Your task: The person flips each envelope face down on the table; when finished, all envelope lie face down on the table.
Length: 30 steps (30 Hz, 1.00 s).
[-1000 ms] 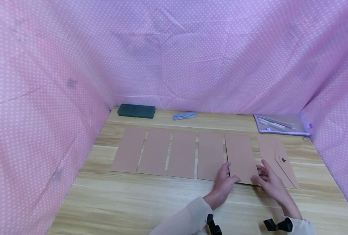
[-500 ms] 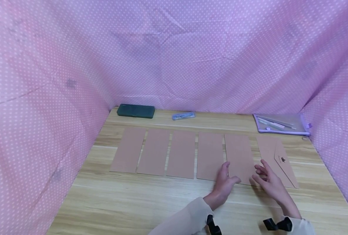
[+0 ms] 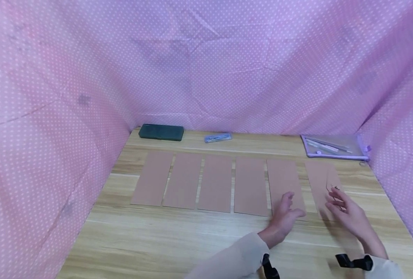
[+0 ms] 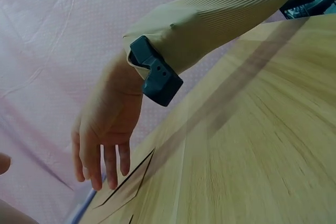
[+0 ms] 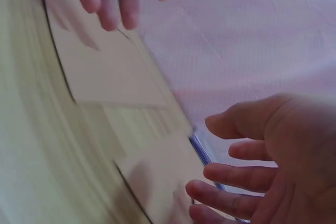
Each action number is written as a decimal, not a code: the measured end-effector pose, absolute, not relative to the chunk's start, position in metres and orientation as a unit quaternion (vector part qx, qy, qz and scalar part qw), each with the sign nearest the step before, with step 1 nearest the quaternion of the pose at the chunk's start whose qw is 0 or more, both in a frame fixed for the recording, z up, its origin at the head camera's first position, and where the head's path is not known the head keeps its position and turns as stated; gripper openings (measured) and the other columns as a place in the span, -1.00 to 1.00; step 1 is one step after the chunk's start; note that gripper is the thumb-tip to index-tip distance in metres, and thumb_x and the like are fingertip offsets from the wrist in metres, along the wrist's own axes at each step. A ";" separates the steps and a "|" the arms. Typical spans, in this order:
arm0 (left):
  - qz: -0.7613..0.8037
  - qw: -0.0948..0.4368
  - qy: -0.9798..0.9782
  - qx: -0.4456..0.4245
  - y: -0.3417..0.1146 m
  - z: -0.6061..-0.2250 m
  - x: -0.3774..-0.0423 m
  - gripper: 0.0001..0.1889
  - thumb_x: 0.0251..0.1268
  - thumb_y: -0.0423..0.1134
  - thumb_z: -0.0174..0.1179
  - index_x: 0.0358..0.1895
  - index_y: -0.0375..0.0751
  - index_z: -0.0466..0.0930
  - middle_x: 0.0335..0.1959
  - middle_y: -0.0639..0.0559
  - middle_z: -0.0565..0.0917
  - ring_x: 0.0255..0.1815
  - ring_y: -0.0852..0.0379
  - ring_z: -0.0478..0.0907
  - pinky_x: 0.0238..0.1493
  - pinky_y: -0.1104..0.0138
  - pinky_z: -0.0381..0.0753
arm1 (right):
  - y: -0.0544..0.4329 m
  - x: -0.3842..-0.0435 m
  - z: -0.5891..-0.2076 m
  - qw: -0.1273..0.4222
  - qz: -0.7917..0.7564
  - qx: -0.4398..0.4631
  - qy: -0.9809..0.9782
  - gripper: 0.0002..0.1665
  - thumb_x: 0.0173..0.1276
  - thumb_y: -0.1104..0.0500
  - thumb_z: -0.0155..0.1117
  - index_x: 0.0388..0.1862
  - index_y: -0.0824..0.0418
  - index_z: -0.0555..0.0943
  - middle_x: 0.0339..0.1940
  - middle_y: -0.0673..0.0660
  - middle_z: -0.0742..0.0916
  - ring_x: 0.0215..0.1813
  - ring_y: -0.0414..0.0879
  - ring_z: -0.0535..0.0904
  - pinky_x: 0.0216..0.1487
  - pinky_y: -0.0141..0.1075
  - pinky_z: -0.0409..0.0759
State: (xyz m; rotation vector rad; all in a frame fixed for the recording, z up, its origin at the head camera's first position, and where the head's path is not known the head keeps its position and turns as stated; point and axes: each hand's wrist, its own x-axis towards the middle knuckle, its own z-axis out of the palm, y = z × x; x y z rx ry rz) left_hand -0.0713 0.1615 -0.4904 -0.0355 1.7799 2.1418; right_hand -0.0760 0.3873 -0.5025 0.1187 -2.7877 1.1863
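Brown paper envelopes lie side by side in a row on the table. My left hand (image 3: 283, 217) hovers over the near end of the fifth envelope (image 3: 284, 176) from the left, holding nothing. In the left wrist view its fingers (image 4: 109, 161) hang straight down above the wood. Over the rightmost envelope (image 3: 317, 182) is my right hand (image 3: 352, 215), covering part of its flap and small dark crown print. Its thumb and fingers are spread, with nothing between them in the right wrist view. The fifth envelope lies face down flat, no flap showing.
Several more plain envelopes (image 3: 215, 184) fill the row to the left. Along the back edge lie a dark green case (image 3: 161, 132), a small blue packet (image 3: 218, 137) and a purple zip pouch (image 3: 338, 157) of pens. Pink dotted cloth (image 3: 206, 69) encloses the table (image 3: 140, 240).
Both hands have moved right: the left from the fifth envelope's left edge to over it, the right off its right side to over the rightmost envelope. The fifth envelope now lies flat, released.
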 end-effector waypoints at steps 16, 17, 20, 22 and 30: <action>0.653 0.228 0.719 0.061 0.208 -0.500 -0.070 -0.29 0.13 -0.21 0.32 0.40 0.12 0.31 0.43 0.13 0.45 0.41 0.23 0.39 0.38 0.27 0.45 | 0.442 -0.104 -0.501 0.012 0.289 0.047 -0.956 -0.30 0.43 0.20 0.23 0.37 0.60 0.28 0.14 0.75 0.50 -0.13 -0.10 0.69 -0.22 -0.47 0.54; 0.654 0.232 0.717 0.066 0.210 -0.501 -0.070 -0.29 0.14 -0.20 0.31 0.41 0.13 0.30 0.45 0.14 0.43 0.44 0.22 0.36 0.40 0.25 0.44 | 0.445 -0.105 -0.503 0.007 0.286 0.055 -0.957 -0.27 0.44 0.18 0.23 0.40 0.59 0.25 0.18 0.74 0.47 -0.01 0.13 0.67 -0.08 -0.45 0.56; 0.661 0.247 0.704 0.076 0.214 -0.504 -0.072 -0.28 0.17 -0.18 0.29 0.44 0.15 0.27 0.49 0.13 0.38 0.48 0.18 0.34 0.43 0.20 0.42 | 0.453 -0.109 -0.509 0.005 0.307 0.097 -0.947 -0.21 0.40 0.25 0.25 0.45 0.58 0.15 0.27 0.76 0.37 0.48 0.19 0.34 0.38 -0.53 0.32; 0.667 0.258 0.694 0.080 0.215 -0.505 -0.074 -0.26 0.18 -0.18 0.28 0.46 0.14 0.25 0.52 0.15 0.34 0.50 0.18 0.31 0.45 0.19 0.40 | 0.458 -0.111 -0.514 0.007 0.329 0.130 -0.935 -0.16 0.34 0.34 0.27 0.46 0.61 0.10 0.30 0.79 0.29 0.63 -0.25 0.01 0.42 -0.76 -0.11; 0.680 0.287 0.669 0.089 0.217 -0.507 -0.078 -0.23 0.16 -0.18 0.25 0.49 0.12 0.22 0.56 0.19 0.27 0.55 0.21 0.22 0.51 0.19 0.31 | 0.468 -0.111 -0.526 -0.016 0.306 0.163 -0.938 0.05 0.16 0.29 0.44 0.48 0.58 0.08 0.41 0.78 0.13 0.68 0.14 -0.33 0.65 -0.19 -0.45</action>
